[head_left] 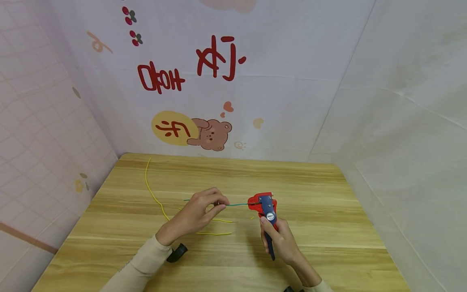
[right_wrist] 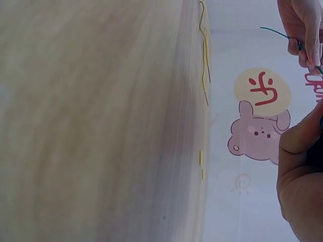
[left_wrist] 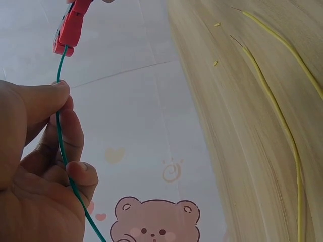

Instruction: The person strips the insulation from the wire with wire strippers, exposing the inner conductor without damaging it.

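Observation:
Between thumb and fingers my left hand pinches a green wire, whose tail runs back across the palm in the left wrist view. My right hand grips the dark handles of a red and blue wire stripper. The green wire's far end sits at the stripper's red mouth; the tip inside is hidden. Below my left hand, yellow wires lie on the table, and two of their ends show bare metal strands.
Small yellow insulation bits lie on the wooden table near the stripper. A long stretch of yellow wire curves toward the table's back left. Printed cloth walls stand behind and on both sides.

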Demonstrator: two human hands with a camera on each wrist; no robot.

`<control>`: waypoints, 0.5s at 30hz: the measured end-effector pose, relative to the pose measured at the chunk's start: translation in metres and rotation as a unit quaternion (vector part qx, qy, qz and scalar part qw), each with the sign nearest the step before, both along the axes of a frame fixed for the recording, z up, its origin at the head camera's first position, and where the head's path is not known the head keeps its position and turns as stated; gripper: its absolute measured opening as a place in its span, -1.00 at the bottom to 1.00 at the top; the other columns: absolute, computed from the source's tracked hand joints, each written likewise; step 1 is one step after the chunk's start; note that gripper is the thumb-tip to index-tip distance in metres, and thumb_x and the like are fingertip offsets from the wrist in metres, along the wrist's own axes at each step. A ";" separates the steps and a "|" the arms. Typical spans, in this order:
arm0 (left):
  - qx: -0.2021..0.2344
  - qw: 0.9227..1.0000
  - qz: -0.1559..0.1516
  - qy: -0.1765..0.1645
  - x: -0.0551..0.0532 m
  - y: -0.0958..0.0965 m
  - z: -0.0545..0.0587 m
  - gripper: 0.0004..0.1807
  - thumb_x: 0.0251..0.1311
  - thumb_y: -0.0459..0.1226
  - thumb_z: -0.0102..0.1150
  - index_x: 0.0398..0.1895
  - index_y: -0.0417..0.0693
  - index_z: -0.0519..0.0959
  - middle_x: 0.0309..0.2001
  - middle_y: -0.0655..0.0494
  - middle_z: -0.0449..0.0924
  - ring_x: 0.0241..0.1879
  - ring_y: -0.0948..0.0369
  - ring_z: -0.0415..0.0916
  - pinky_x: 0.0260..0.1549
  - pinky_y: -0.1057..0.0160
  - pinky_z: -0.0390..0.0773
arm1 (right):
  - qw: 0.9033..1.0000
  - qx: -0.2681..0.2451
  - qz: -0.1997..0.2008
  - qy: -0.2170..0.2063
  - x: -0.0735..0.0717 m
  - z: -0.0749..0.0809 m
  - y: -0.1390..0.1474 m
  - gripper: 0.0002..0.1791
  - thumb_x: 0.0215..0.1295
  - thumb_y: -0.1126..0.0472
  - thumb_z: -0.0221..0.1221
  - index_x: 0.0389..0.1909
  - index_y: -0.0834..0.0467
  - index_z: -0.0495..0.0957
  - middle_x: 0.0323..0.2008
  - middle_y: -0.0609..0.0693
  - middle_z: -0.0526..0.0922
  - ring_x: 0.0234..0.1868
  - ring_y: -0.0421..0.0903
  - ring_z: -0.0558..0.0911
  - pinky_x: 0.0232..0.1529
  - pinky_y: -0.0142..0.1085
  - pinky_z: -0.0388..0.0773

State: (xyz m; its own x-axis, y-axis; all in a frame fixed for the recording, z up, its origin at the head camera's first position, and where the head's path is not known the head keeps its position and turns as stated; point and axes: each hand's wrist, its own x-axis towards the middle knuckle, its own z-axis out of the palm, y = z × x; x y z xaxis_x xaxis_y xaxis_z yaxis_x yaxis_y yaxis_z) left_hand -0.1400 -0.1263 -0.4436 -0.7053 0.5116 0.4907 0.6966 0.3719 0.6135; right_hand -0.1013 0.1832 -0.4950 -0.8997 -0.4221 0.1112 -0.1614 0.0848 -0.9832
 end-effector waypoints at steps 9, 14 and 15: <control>0.002 1.000 0.000 0.006 0.000 0.000 0.000 -0.85 0.48 -0.46 0.43 -0.05 -0.04 0.80 -0.15 0.17 0.73 -0.19 0.34 0.63 -0.20 0.37 0.69 | 1.000 -0.002 -0.002 -0.007 0.000 -0.001 0.001 -0.46 0.88 0.19 -0.09 -0.35 0.50 0.44 -0.63 0.46 0.41 -0.76 -0.06 0.58 -0.72 -0.14 0.61; 0.004 1.000 -0.002 0.010 0.000 -0.001 -0.002 -0.85 0.48 -0.46 0.43 -0.05 -0.04 0.80 -0.15 0.17 0.73 -0.19 0.35 0.63 -0.20 0.38 0.69 | 1.000 -0.002 -0.002 -0.007 0.000 -0.001 0.001 -0.47 0.88 0.19 -0.08 -0.34 0.49 0.45 -0.62 0.46 0.41 -0.76 -0.05 0.58 -0.72 -0.13 0.61; 0.004 1.000 -0.001 0.011 0.000 -0.001 -0.002 -0.85 0.48 -0.45 0.42 -0.05 -0.04 0.80 -0.15 0.18 0.73 -0.19 0.35 0.63 -0.20 0.38 0.69 | 1.000 -0.003 -0.002 -0.007 0.000 -0.001 0.001 -0.47 0.88 0.19 -0.08 -0.34 0.49 0.45 -0.62 0.46 0.41 -0.76 -0.04 0.58 -0.72 -0.13 0.61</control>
State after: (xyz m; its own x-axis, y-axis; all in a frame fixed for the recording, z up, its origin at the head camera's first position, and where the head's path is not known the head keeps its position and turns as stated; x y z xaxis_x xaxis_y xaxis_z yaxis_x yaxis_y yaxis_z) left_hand -0.1401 -0.1269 -0.4459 -0.6932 0.5097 0.5096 0.7106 0.3652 0.6014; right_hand -0.1014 0.1839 -0.4956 -0.9027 -0.4183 0.1007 -0.1468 0.0794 -0.9860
